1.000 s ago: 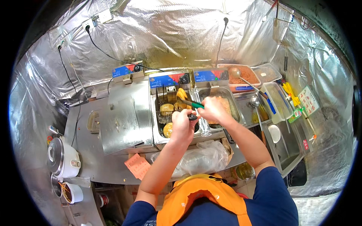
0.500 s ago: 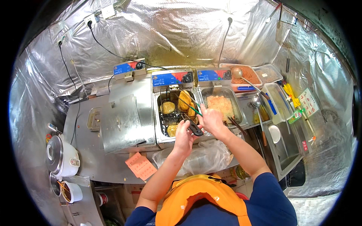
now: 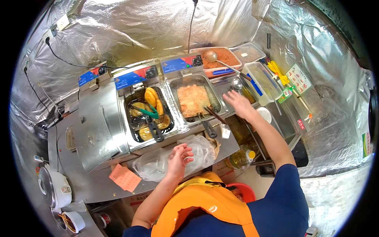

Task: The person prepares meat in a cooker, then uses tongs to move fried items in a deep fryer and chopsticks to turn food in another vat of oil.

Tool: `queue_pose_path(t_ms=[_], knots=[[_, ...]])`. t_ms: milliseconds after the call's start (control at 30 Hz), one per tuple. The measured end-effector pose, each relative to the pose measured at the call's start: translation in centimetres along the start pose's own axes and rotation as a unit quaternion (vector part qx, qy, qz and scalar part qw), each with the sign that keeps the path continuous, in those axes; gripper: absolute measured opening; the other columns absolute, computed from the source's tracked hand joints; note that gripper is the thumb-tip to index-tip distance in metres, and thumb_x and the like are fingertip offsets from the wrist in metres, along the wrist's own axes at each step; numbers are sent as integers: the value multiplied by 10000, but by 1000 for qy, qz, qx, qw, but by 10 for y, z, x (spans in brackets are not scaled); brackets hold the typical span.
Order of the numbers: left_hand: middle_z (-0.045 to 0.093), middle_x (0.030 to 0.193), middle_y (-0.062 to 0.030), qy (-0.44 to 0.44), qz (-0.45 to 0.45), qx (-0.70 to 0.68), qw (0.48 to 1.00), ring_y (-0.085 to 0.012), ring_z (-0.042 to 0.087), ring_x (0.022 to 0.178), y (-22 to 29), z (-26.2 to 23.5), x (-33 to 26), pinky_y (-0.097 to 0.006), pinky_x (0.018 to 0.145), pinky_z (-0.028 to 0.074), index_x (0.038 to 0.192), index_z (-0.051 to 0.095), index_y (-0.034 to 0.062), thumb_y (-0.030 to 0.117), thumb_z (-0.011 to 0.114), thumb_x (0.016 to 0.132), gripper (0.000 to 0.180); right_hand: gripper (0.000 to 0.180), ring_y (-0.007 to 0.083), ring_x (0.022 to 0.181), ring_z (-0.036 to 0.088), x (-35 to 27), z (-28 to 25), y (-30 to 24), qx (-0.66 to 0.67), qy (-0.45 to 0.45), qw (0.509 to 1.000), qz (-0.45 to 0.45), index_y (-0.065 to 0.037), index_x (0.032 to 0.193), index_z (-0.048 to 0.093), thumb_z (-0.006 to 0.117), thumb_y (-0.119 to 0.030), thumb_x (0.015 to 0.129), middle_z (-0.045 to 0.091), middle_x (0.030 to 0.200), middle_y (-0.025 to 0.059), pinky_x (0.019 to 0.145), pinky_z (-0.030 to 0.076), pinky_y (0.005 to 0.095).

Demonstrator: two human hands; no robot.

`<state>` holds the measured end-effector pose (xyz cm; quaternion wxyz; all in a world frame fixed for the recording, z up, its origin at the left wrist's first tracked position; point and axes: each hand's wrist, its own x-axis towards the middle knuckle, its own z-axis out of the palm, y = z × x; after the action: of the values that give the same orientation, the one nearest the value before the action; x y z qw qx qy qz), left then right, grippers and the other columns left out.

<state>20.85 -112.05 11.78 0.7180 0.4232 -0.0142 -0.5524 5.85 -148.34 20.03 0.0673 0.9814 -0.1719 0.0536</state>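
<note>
My left hand hovers over a crumpled clear plastic bag, fingers loosely curled and holding nothing. My right hand reaches past the right fryer, fingers outstretched beside a small ladle; its handle is partly hidden by the hand. Green-handled tongs lie across the wire basket in the left fryer, among golden fried pieces. The basket's black handle points toward me. A pale orange slab fries in foaming oil in the right fryer, next to dark sticks.
A large ladle rests on a tub of orange-red food. A clear plastic bin stands at right. Orange paper slips lie at the counter's front edge. A rice cooker sits at left, an oil bottle below the counter.
Both hands have left the left fryer, and the green-handled tongs now lie in it. My right hand has moved right toward the small ladle; my left has drawn back. The view has swung right.
</note>
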Motion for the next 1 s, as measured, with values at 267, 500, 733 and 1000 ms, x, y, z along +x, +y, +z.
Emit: queue_pose_path(t_ms=[267, 500, 733, 1000], knots=[[578, 1303, -124, 96, 68, 139, 983, -242, 694, 994, -55, 104, 65, -385, 726, 610, 1449, 439, 17, 217, 553, 1095, 422, 340, 390, 1105, 706, 4, 89, -11, 307, 150, 915, -217, -69, 1208, 697, 801, -160, 897, 705, 1248, 204, 886, 610, 415], [556, 1367, -222, 171, 303, 525, 777, -326, 705, 979, -91, 134, 84, -400, 779, 599, 1442, 461, -40, 156, 643, 1015, 503, 125, 296, 680, 662, 47, 36, 14, 449, 94, 864, -206, -8, 990, 728, 726, -132, 982, 694, 846, 165, 606, 515, 370], [588, 1392, -345, 183, 343, 706, 592, -466, 704, 981, -90, 160, 83, -469, 812, 600, 1296, 614, -13, 135, 700, 949, 387, 191, 258, 728, 665, 76, 2, 19, 576, 99, 811, 35, -7, 918, 690, 684, -170, 1018, 705, 827, 161, 685, 519, 359], [642, 1272, -367, 182, 375, 740, 528, -357, 721, 767, -92, 159, 99, -434, 642, 605, 1169, 651, -28, 84, 710, 871, 324, 175, 146, 684, 699, 91, 45, 8, 637, 182, 742, 98, 5, 898, 746, 727, -153, 971, 743, 759, 108, 665, 538, 314]])
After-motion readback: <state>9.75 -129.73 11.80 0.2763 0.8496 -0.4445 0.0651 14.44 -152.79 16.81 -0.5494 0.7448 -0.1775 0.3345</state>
